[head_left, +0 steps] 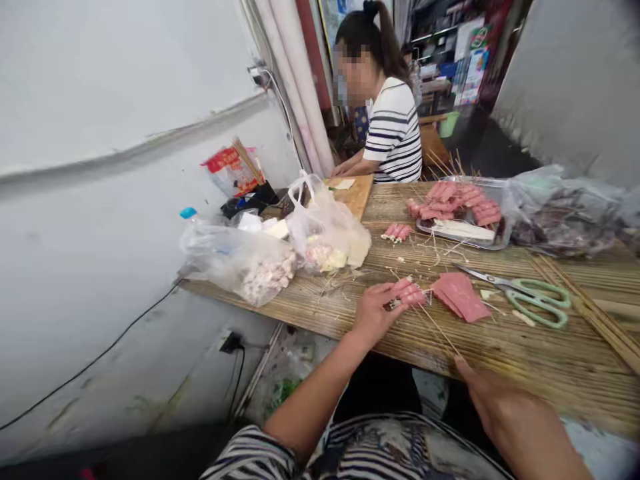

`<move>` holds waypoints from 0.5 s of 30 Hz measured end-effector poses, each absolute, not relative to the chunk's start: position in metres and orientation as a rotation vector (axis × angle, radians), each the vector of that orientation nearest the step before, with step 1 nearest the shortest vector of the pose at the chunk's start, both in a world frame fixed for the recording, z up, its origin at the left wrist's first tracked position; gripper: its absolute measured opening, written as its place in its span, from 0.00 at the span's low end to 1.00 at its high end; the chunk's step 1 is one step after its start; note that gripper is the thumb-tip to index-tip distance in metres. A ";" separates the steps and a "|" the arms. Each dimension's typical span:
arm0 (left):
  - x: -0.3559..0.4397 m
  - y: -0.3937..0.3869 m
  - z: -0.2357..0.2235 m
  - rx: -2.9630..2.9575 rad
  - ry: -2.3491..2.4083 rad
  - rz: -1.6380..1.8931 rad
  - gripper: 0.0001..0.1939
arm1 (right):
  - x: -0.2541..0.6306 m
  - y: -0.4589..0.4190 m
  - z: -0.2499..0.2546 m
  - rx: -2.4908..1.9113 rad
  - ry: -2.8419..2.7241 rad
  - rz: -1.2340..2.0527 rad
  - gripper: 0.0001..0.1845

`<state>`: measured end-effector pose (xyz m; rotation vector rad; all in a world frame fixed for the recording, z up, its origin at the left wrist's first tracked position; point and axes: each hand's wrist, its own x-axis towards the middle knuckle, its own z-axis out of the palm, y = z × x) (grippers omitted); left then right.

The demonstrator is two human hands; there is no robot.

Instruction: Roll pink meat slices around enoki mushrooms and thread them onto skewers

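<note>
My left hand [376,312] is closed around pink meat rolls [407,292] with white strands, probably enoki, at their ends. A thin wooden skewer [440,328] runs into these rolls, its tip showing beyond them. My right hand [507,407] grips the skewer's near end at the table's front edge. Just right of the rolls lies a stack of flat pink meat slices [461,297]. Scissors with green handles [537,300] rest beside the slices. Farther back, a small group of finished-looking rolls [397,231] sits on the wood.
A clear tray [505,230] holds several skewered rolls. Plastic bags [325,223] of food stand at the left, another bag [565,210] at the right. Loose skewers [585,307] lie on the wooden table [320,303]. A person in a striped top [395,133] sits beyond a cutting board [363,200].
</note>
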<state>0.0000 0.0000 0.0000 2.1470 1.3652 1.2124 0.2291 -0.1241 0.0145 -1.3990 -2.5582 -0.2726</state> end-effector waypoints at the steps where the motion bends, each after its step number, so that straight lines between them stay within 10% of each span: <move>1: 0.000 0.000 -0.001 2.150 1.368 1.221 0.15 | 0.232 -0.123 0.013 -1.377 -2.565 -0.262 0.25; 15: 0.001 0.000 -0.006 2.141 1.355 1.257 0.14 | 0.238 -0.102 0.006 -1.294 -2.426 -0.283 0.20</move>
